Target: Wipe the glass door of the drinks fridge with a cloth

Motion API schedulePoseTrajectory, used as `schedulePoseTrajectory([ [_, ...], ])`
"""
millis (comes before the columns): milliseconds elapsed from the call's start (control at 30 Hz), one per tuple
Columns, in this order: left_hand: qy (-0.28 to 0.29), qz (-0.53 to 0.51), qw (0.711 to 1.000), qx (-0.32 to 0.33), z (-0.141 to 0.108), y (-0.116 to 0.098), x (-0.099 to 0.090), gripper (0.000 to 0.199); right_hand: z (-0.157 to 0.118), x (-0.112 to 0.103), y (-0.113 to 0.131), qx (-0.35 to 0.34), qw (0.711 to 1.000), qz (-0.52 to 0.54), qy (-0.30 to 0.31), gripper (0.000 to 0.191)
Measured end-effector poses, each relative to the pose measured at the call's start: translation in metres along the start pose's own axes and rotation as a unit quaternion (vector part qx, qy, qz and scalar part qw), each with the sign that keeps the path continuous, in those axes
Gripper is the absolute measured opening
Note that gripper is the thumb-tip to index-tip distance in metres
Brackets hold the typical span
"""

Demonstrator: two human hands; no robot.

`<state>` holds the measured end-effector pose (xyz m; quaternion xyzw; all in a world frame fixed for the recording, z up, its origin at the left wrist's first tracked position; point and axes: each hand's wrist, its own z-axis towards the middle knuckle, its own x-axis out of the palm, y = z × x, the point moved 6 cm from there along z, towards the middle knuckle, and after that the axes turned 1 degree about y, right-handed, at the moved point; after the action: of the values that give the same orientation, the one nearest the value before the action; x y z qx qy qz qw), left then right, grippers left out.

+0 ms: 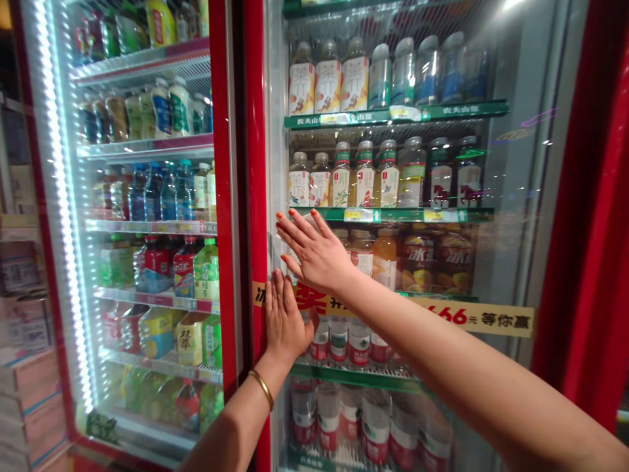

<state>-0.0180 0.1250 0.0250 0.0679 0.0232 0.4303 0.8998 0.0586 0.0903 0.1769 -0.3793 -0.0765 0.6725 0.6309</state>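
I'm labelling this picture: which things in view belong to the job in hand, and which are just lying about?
In the job:
- left hand, flat, in front of the lettered strip
- right hand, flat, fingers spread, just above
- glass door behind both hands

Just around:
- bottles behind the glass
- neighbouring fridge
- stacked boxes, far left

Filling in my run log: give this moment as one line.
left hand: open, palm toward glass door | right hand: same, higher | inside: bottles on shelves
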Motion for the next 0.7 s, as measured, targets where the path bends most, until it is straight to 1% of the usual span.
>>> schedulePoseTrajectory([
  [67,0.004,-0.007,1.000,-0.001,0.002,0.000,-0.002,0.094,-0.023,-0.007,-0.017,0.019,1.000,-0.010,-0.011,0.070],
  [100,0.009,-0.008,1.000,-0.001,0.003,-0.001,-0.002,0.091,-0.041,-0.012,-0.033,0.045,0.999,-0.018,-0.022,0.074],
  [167,0.022,-0.008,1.000,0.006,0.004,-0.002,-0.001,0.086,-0.087,-0.030,-0.080,0.138,0.988,-0.039,-0.053,0.082],
  [200,0.029,-0.007,0.999,0.014,0.005,-0.002,-0.001,0.084,-0.112,-0.040,-0.107,0.198,0.976,-0.050,-0.071,0.085],
  [267,0.037,-0.006,0.999,0.028,0.005,-0.004,0.000,0.081,-0.160,-0.057,-0.156,0.322,0.939,-0.065,-0.104,0.088],
  [300,0.037,-0.008,0.999,0.032,0.005,-0.005,-0.001,0.080,-0.179,-0.063,-0.172,0.369,0.920,-0.070,-0.116,0.088],
  [333,0.035,-0.009,0.999,0.031,0.006,-0.006,-0.003,0.079,-0.193,-0.065,-0.178,0.397,0.906,-0.073,-0.127,0.089],
  [367,0.029,-0.012,0.999,0.027,0.008,-0.007,-0.005,0.078,-0.201,-0.064,-0.175,0.403,0.902,-0.076,-0.132,0.089],
  [400,0.020,-0.016,0.999,0.022,0.011,-0.009,-0.008,0.077,-0.204,-0.060,-0.163,0.384,0.911,-0.079,-0.131,0.090],
  [433,0.012,-0.021,1.000,0.018,0.015,-0.010,-0.011,0.075,-0.203,-0.052,-0.144,0.340,0.929,-0.079,-0.121,0.092],
  [467,0.006,-0.026,0.999,0.017,0.020,-0.013,-0.014,0.074,-0.201,-0.042,-0.121,0.280,0.951,-0.077,-0.104,0.093],
  [500,0.001,-0.032,0.999,0.020,0.025,-0.016,-0.016,0.073,-0.201,-0.032,-0.098,0.203,0.974,-0.069,-0.076,0.096],
  [533,-0.002,-0.038,0.999,0.028,0.031,-0.019,-0.017,0.072,-0.203,-0.023,-0.081,0.137,0.988,-0.061,-0.048,0.097],
  [567,-0.002,-0.043,0.998,0.039,0.037,-0.023,-0.017,0.072,-0.209,-0.019,-0.072,0.097,0.993,-0.057,-0.027,0.098],
  [600,0.002,-0.045,0.998,0.052,0.043,-0.026,-0.015,0.073,-0.216,-0.019,-0.075,0.096,0.993,-0.059,-0.020,0.098],
  [633,0.009,-0.046,0.997,0.063,0.049,-0.029,-0.011,0.075,-0.225,-0.024,-0.088,0.136,0.988,-0.067,-0.029,0.096],
  [667,0.018,-0.046,0.996,0.069,0.053,-0.032,-0.007,0.077,-0.235,-0.033,-0.107,0.203,0.975,-0.080,-0.052,0.093],
  [700,0.028,-0.046,0.996,0.070,0.057,-0.033,-0.002,0.079,-0.245,-0.043,-0.128,0.275,0.953,-0.093,-0.082,0.091],
])
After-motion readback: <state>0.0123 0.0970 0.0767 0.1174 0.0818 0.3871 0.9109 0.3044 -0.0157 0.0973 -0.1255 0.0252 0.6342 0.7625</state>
